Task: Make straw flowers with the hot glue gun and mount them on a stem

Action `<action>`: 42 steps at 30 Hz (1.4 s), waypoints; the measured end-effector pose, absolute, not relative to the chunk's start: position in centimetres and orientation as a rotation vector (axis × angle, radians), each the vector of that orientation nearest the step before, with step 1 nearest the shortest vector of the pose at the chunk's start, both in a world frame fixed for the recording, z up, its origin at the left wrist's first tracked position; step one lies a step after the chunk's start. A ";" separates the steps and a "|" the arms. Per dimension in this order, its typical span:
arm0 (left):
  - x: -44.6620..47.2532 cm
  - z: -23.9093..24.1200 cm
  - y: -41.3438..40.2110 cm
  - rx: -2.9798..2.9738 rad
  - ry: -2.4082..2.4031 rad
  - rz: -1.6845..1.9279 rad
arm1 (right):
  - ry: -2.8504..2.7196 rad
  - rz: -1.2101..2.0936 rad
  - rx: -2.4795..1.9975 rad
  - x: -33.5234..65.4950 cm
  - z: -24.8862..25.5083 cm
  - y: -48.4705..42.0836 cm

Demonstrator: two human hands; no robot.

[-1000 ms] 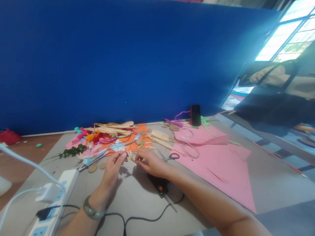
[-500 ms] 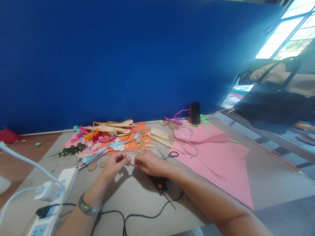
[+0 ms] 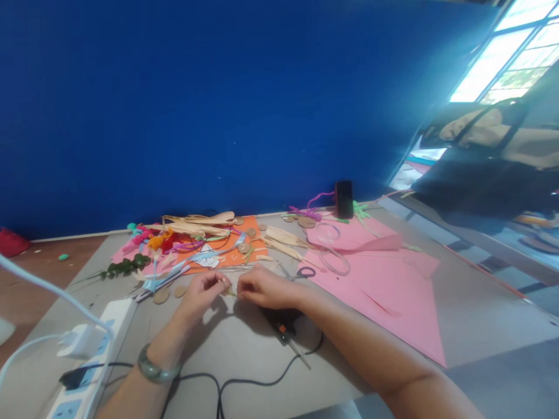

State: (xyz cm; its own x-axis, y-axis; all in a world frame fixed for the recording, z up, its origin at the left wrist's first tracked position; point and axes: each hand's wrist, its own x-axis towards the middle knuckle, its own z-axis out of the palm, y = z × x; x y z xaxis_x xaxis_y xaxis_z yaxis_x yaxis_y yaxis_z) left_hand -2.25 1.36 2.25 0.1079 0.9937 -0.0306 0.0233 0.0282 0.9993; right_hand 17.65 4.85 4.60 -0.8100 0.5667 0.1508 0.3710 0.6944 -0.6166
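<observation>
My left hand (image 3: 206, 292) is closed in a pinch on a thin greenish-yellow strip (image 3: 232, 293). The strip is small and its exact kind cannot be made out. My right hand (image 3: 265, 287) is curled, with its fingertips closed at the strip's other end. Both hands are low over the middle of the table. Under my right wrist lies a dark glue gun (image 3: 283, 329) with an orange switch and a glue stick at its back, partly hidden by the arm. Scissors (image 3: 304, 272) lie just beyond my right wrist, one part covered.
A white power strip (image 3: 113, 326) with plugs and cables lies at left. Pink paper (image 3: 384, 297) covers the right side. Behind the hands are orange paper (image 3: 251, 226), dried husk strips (image 3: 279, 237), wood slices (image 3: 161, 295) and a green sprig (image 3: 124, 266). A phone (image 3: 344, 199) leans against the blue wall.
The view has shifted slightly. My right hand has drawn back a little from the strip's left end, and slightly more of the strip shows between the hands.
</observation>
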 end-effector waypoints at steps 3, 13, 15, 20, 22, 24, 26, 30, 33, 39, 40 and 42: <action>-2.1 2.2 1.4 1.165 1.141 1.135 | -2.517 0.971 -0.767 17.8 4.6 5.0; -1.0 1.6 1.3 1.064 1.084 1.263 | -2.127 1.190 -0.881 17.4 4.3 5.3; -0.7 1.7 1.0 1.106 1.104 1.227 | -2.082 1.216 -0.893 17.5 4.4 5.2; -0.7 1.6 0.8 1.096 1.116 1.318 | -1.997 1.334 -0.843 17.5 4.7 5.2; -0.9 1.4 1.0 1.090 1.095 1.344 | -1.983 1.354 -0.842 17.5 4.9 5.2; -1.1 1.2 1.1 1.088 1.069 1.352 | -1.985 1.366 -0.841 17.5 5.0 5.1; -1.1 1.2 1.1 1.102 1.060 1.345 | -1.993 1.376 -0.841 17.4 5.1 5.1; -1.0 1.4 1.0 1.147 1.051 1.321 | -1.997 1.409 -0.829 17.4 5.3 4.9; -0.9 1.5 0.9 1.155 1.018 1.312 | -1.971 1.448 -0.829 17.4 5.3 4.8; -0.9 1.4 0.8 1.141 1.027 1.312 | -1.931 1.505 -0.838 17.2 5.3 4.9; -0.9 1.4 0.8 1.139 1.047 1.314 | -1.932 1.497 -0.846 17.2 5.3 4.9; -1.0 1.3 0.9 1.129 1.075 1.322 | -1.940 1.476 -0.873 17.2 5.3 4.8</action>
State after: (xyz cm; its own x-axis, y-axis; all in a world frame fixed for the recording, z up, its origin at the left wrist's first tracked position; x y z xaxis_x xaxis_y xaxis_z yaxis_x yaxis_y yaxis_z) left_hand -0.96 0.85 1.29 -0.0117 0.9986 0.0521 -0.1528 -0.0533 0.9868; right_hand 17.21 4.83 5.29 -0.6409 0.7667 0.0370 0.1690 0.1880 -0.9675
